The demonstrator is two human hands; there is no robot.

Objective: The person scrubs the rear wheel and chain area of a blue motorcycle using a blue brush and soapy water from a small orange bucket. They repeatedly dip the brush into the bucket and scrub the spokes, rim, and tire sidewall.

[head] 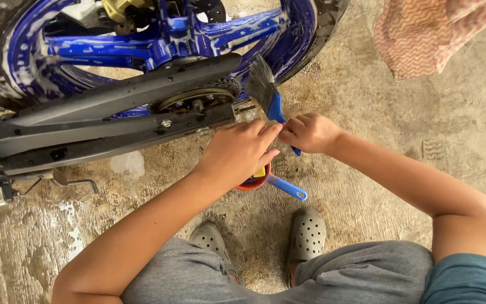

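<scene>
My right hand (309, 133) grips the blue handle of a paintbrush (265, 90) with dark, splayed bristles, which point up toward the soapy blue rear wheel (158, 42) of a motorcycle. My left hand (237, 151) sits just beside it, fingertips touching the right hand's fingers near the handle; nothing shows in its grasp. The black swingarm and chain guard (113, 112) run left from the brush. A red dipper with a blue handle (285, 187) lies on the ground, partly hidden under my left hand.
Wet concrete floor (367, 101) with patches of foam (127, 163). A pinkish patterned cloth (423, 34) hangs at top right. My two grey clogs (307, 233) and grey shorts fill the bottom. A footpeg and kickstand (74, 181) stick out at left.
</scene>
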